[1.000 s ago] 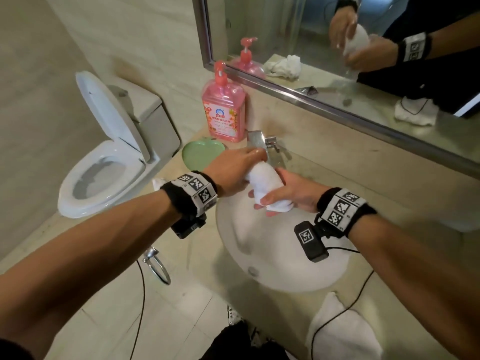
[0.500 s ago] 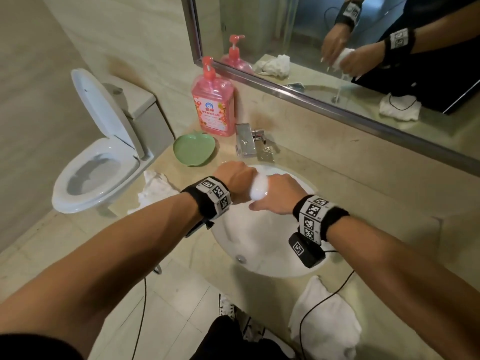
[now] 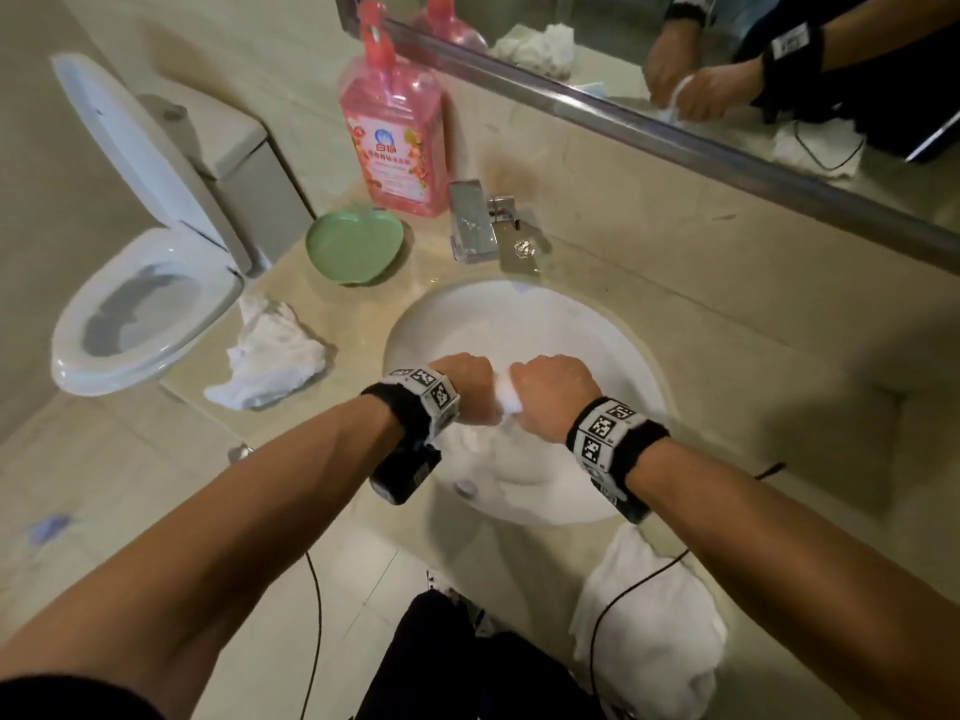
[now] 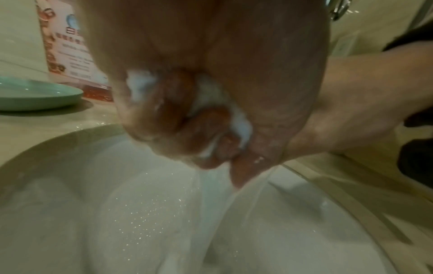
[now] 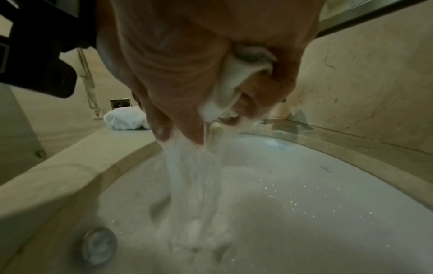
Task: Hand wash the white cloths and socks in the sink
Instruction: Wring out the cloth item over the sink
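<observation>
Both hands hold one rolled white cloth [image 3: 506, 400] low over the round white sink [image 3: 524, 314]. My left hand [image 3: 465, 381] grips its left end and my right hand [image 3: 550, 389] grips its right end, fists side by side. In the left wrist view the cloth [image 4: 241, 122] bulges between curled fingers. In the right wrist view the cloth [image 5: 230, 81] is squeezed in the fist and water [image 5: 194, 178] streams down into the basin [image 5: 304, 204]. A crumpled white cloth [image 3: 272, 356] lies on the counter left of the sink. Another white cloth [image 3: 649, 615] lies at the counter's front edge.
A chrome tap [image 3: 472, 226] stands behind the sink, with a pink soap bottle [image 3: 392, 132] and a green dish [image 3: 356, 246] to its left. An open toilet [image 3: 140, 298] is at the far left. A mirror [image 3: 727, 70] runs along the wall. The drain [image 5: 99, 244] sits at the basin's near side.
Both hands have come down from near the tap into the basin, closing tighter round the cloth. The view has tilted downward, showing more counter and the left cloth.
</observation>
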### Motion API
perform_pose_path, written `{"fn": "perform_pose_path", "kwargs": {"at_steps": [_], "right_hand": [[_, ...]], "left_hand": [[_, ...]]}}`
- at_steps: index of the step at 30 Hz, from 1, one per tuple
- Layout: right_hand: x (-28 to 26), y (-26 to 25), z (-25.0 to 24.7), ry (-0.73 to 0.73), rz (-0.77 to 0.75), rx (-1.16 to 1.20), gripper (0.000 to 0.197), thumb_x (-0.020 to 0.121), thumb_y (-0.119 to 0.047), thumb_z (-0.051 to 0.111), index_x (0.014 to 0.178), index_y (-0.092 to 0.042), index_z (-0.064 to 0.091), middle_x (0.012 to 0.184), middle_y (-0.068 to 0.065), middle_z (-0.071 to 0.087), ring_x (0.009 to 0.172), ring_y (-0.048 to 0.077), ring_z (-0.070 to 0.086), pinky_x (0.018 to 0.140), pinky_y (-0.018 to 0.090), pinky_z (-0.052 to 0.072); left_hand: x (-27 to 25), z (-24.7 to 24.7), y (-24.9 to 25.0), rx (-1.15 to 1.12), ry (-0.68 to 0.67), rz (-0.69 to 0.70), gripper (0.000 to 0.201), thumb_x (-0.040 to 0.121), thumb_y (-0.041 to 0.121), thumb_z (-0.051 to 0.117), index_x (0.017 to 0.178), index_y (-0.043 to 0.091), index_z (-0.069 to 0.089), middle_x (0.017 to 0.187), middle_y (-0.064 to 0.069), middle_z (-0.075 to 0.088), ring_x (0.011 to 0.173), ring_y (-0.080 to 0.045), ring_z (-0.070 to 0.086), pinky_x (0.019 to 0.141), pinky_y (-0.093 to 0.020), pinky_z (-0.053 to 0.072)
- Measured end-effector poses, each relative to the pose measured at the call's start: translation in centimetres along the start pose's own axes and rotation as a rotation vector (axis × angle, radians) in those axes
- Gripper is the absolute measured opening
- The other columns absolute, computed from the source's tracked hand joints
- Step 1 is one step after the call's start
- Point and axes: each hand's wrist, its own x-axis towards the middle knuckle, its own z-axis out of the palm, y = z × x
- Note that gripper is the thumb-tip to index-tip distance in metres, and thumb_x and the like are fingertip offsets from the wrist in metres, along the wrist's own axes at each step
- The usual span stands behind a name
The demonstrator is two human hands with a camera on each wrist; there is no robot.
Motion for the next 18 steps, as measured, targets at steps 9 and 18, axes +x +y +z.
{"fn": "perform_pose_path", "kwargs": {"at_steps": [9,18], "right_hand": [[0.4,2.0,-4.3,-0.021,0.192,0.801,0.042,0.074,-0.036,0.080,0.112,-0.025,0.065,0.101,0.002,0.069,0.088,0.024,0.067,0.070,0.038,0.057],[-0.4,0.9,-8.7,-0.293,0.267,1.402,0.029,0.077,-0.014,0.079,0.103,-0.013,0.065,0.074,0.001,0.072,0.062,0.016,0.068,0.046,0.024,0.049]], "left_hand": [[-3.6,-4.0,-3.9,-0.260,0.401,0.238,0.074,0.068,0.045,0.085,0.130,0.025,0.050,0.124,0.001,0.059,0.108,-0.024,0.059,0.088,-0.036,0.049],[-6.8,-6.1,-3.5,0.189,0.659,0.213,0.053,0.079,0.032,0.074,0.122,0.016,0.048,0.107,-0.009,0.055,0.086,-0.028,0.057,0.062,-0.037,0.047]]}}
